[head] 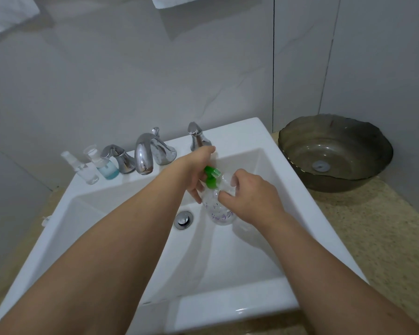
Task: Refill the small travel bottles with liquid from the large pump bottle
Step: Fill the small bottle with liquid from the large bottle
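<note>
- Both hands work over the sink [259,135], probably so any spill runs to the drain [183,220].
- The left hand [196,170] curls round the clear pump bottle [218,211] just under its green pump [212,176], steadying it.
- The right hand [248,197] pinches a small clear bottle [228,183] against the nozzle, seemingly to catch the liquid.
- Two more travel bottles [108,165] wait on the ledge left of the tap [143,153].
- The small bottle is mostly hidden by fingers; its fill level is unreadable.
</note>
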Tool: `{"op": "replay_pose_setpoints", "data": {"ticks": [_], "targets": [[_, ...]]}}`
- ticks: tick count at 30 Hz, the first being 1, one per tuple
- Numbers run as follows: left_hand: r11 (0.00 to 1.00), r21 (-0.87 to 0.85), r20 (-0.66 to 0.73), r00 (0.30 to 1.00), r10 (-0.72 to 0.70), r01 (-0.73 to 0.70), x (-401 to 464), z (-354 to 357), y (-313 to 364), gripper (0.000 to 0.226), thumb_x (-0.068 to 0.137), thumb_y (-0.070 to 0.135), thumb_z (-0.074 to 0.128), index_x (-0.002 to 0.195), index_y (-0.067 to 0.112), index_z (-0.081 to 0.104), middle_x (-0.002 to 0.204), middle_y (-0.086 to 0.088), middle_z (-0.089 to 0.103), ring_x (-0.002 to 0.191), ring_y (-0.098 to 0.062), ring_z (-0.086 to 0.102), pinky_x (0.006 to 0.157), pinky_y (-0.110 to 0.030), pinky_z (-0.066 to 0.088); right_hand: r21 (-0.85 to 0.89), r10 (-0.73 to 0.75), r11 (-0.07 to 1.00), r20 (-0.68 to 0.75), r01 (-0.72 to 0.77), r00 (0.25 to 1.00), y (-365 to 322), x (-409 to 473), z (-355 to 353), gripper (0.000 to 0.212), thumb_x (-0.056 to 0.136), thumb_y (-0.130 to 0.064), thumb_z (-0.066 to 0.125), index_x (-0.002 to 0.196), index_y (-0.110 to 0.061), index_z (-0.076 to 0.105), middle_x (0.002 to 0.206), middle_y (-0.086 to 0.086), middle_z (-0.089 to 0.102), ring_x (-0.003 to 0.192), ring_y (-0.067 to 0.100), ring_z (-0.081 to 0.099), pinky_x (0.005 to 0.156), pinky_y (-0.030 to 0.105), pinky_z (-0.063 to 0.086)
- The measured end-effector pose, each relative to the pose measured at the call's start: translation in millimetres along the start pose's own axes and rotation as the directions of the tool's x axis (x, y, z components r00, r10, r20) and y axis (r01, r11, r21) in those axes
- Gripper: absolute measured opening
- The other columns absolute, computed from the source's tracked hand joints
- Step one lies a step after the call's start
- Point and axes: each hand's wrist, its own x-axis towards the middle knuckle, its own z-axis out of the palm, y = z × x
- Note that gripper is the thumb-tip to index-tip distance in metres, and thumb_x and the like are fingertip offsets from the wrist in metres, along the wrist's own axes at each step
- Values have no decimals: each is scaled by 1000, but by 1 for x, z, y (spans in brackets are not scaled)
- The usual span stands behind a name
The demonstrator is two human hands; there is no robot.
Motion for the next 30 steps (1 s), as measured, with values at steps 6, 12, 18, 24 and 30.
{"op": "replay_pose_setpoints", "data": {"ticks": [6, 12, 18, 24, 30], "targets": [[984, 152, -86, 991, 102, -88, 2, 12, -1, 55, 100, 45, 24, 122, 6, 56, 116, -22, 67, 103, -47, 65, 90, -65, 53, -14, -3, 1000, -1, 3, 1000, 2, 1, 2, 32, 80, -46, 59, 93, -18, 50, 79, -5, 56, 75, 22, 55, 62, 32, 38], [958, 216, -234, 943, 236, -187, 14, 19, -6, 64, 104, 42, 14, 112, -1, 62, 99, -28, 68, 84, -42, 68, 81, -49, 60, -31, 33, 999, 81, -31, 996, 5, 3, 6, 32, 79, -49, 58, 92, -21, 50, 83, -5, 59, 78, 22, 57, 67, 33, 46], [958, 213, -249, 937, 245, -194, 14, 22, -6, 65, 103, 39, 13, 114, -2, 63, 100, -29, 67, 84, -44, 67, 81, -48, 59, -36, 39, 999, 77, -36, 996, 7, 2, 6, 33, 78, -49, 58, 93, -21, 51, 84, -6, 59, 79, 22, 57, 69, 33, 47], [965, 204, -193, 959, 206, -166, 8, 18, -7, 64, 101, 44, 18, 114, 0, 63, 91, -22, 68, 79, -38, 66, 80, -43, 57, -43, 14, 999, 55, -12, 998, 6, 4, 7, 32, 78, -50, 58, 92, -22, 51, 84, -6, 60, 79, 21, 58, 67, 32, 45], [984, 158, -147, 984, 105, -81, 0, 10, 3, 75, 101, 64, 26, 125, -1, 56, 101, -21, 64, 103, -45, 63, 98, -53, 53, -2, 11, 1000, 0, -11, 1000, 4, 3, 3, 32, 78, -49, 60, 93, -22, 51, 82, -7, 59, 77, 21, 57, 64, 31, 40]]}}
